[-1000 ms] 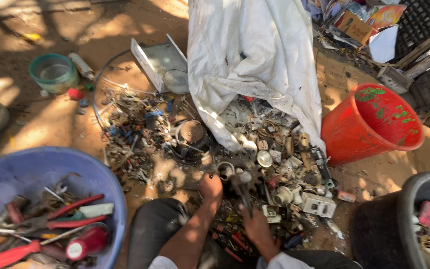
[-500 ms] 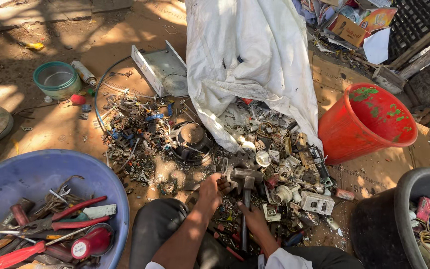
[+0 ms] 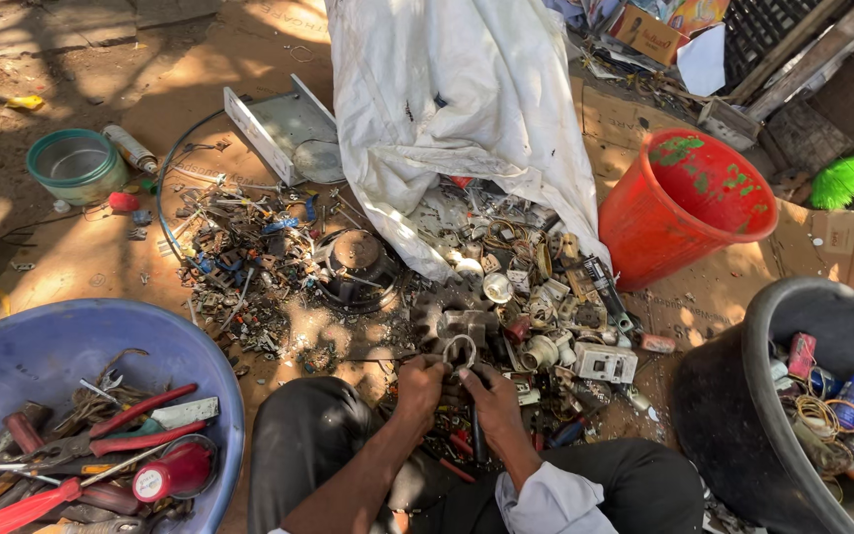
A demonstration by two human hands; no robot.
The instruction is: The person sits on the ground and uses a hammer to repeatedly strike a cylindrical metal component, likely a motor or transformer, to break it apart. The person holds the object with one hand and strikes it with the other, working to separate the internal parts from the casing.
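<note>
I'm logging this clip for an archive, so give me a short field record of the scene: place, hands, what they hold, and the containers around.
Place: dirt ground outdoors, person seated
Left hand: grips a metal part with a ring
Right hand: grips the same part, close against the left
Scrap pile: metal bits, wires and fittings spread in front of the hands
White sack: lies over the pile's far side
Blue basin: at left, holds red-handled tools
Red bucket: at right, tilted
Black tub: near right, holds wires and small parts

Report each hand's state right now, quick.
Left hand: closed on a small metal piece with a ring.
Right hand: closed on the same metal piece, from the other side.
</note>
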